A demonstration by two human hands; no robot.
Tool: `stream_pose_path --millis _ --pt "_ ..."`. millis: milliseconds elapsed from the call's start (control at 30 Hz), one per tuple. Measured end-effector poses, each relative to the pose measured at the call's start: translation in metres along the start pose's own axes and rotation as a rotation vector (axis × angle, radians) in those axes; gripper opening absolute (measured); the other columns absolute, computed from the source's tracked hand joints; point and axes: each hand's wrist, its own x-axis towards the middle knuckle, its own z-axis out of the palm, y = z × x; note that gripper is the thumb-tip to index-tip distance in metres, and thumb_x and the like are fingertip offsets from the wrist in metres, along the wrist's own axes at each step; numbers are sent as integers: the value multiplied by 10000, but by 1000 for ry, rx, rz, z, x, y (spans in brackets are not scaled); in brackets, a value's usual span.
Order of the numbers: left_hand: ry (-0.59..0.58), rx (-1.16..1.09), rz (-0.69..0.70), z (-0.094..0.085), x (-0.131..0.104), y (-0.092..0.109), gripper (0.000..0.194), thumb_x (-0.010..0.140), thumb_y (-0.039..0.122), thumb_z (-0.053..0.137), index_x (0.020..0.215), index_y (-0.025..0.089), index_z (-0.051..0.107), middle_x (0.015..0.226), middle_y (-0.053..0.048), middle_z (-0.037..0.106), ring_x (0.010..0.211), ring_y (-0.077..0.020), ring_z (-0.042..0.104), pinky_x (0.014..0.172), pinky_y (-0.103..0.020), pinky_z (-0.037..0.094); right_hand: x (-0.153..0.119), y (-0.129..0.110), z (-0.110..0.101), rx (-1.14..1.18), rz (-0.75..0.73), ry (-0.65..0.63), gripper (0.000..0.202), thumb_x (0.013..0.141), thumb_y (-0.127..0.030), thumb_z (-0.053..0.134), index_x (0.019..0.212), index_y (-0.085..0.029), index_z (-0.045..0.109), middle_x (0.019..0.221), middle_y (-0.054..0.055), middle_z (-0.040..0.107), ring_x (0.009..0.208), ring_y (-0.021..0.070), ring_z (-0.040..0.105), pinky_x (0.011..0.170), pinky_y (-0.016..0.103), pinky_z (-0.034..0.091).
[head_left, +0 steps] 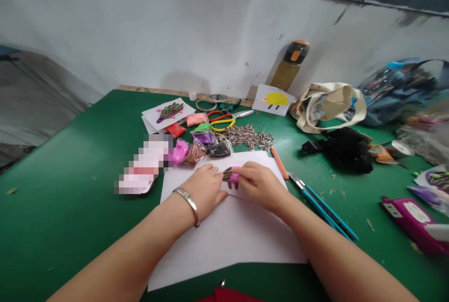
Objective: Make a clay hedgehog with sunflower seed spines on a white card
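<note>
A small pink clay shape (pixel 235 176) with brown clay legs (pixel 233 185) lies on a white card between my hands. Striped sunflower seeds (pixel 228 174) are stuck into its left side. My left hand (pixel 203 190) rests on the card just left of the shape, fingers laid out and thumb apart. On the right, my right hand (pixel 257 183) has its fingers bunched at the shape, index tip touching by the seeds; anything pinched is hidden. Under both hands spread large white paper sheets (pixel 224 241). Beyond them is a pile of loose sunflower seeds (pixel 247 136).
Bagged coloured clay (pixel 195 152), yellow-handled scissors (pixel 224 124) and a seed-covered picture (pixel 170 111) sit behind. A blue utility knife (pixel 322 206) and an orange stick (pixel 279 162) lie right. A bottle (pixel 289 66), a hedgehog picture (pixel 273 100) and a cloth bag (pixel 329 105) stand by the wall.
</note>
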Motion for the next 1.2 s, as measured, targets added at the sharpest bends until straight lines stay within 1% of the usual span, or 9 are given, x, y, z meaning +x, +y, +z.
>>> stream_pose_path --millis 133,267,433,533,633,733,800,1000,1200 --pt "29 -20 4 1 -1 -3 242 870 314 512 973 115 604 948 -111 622 947 -254 552 869 -383 428 4 19 -9 -53 134 121 249 834 -165 497 941 -236 711 804 22 654 767 161 608 777 318 441" --pt "18 -54 -7 -3 -2 -6 258 879 313 497 998 113 608 968 -122 629 957 -261 561 871 -390 436 5 31 -21 -83 217 173 254 831 -162 478 859 -254 714 767 -9 668 736 153 615 943 404 374" --pt "-43 -39 -8 -8 -2 -6 237 884 287 485 936 105 627 962 -131 637 926 -260 577 839 -390 453 12 30 -36 -155 273 124 221 817 -194 500 844 -232 716 851 23 699 776 179 617 787 321 434" --pt "-47 -12 4 -8 -2 -3 246 887 301 478 910 110 632 943 -127 641 911 -261 582 822 -387 458 26 29 -41 -262 301 77 225 827 -217 482 776 -215 701 811 36 681 742 181 591 650 279 402" --pt "-45 -14 42 -8 -3 -2 243 891 303 472 909 124 636 938 -112 651 919 -250 591 824 -369 460 43 33 -38 -375 352 75 256 844 -246 455 693 -203 656 728 44 639 673 175 545 572 274 336" --pt "-48 -55 11 -10 -3 -5 265 903 319 452 957 138 638 958 -102 668 930 -249 609 812 -364 468 55 40 -30 -437 406 132 241 861 -323 457 769 -196 640 798 70 631 723 196 541 581 282 325" --pt "-24 -81 -48 -11 -2 -9 278 916 310 418 983 156 639 983 -93 680 952 -252 618 814 -369 470 59 45 -23 -461 404 127 200 858 -311 468 816 -200 629 826 70 627 760 204 546 601 281 336" --pt "81 -105 -99 -8 1 -16 294 923 272 380 986 183 653 1064 -71 682 1020 -237 610 861 -355 460 58 57 -9 -460 373 102 187 869 -199 429 884 -192 615 870 90 605 809 219 554 666 291 373" --pt "110 -103 -75 -5 5 -17 294 926 269 378 976 189 657 1016 -58 687 974 -233 617 828 -355 465 50 51 -18 -436 364 149 221 885 -177 380 909 -180 600 924 104 605 869 222 554 742 302 400"
